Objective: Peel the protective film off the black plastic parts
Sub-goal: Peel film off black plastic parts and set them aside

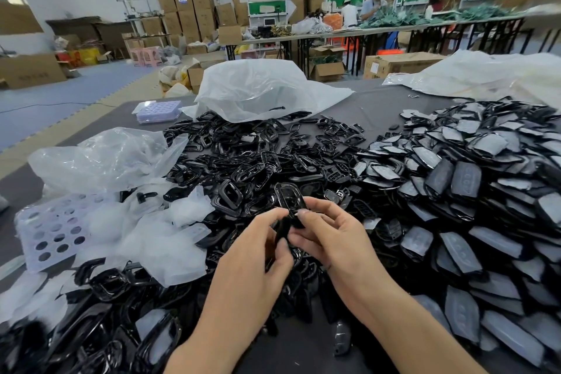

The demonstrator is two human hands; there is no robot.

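Black and glossy, the plastic part is a ring-shaped frame held up at centre front, between both hands and just above the heap below. Left hand: fingers curled, thumb and forefinger pinching the part's lower end. Right hand: fingers curled narrow round the same end from the other side, forefinger tip against the frame. The spot between the two thumbs is dark and slightly blurred; possibly a strip of film there, cannot tell. Behind the hands, a loose pile of bare black frames spreads across the grey tabletop. To the right, a larger heap of parts with pale film on them, stacked overlapping and reaching the near edge. To the left, a mound of crumpled whitish film lying partly over a lavender perforated tray. A second such tray sits farther back. Clear plastic bag at left, another clear bag at the far side of the frames. More black frames lie at near left.
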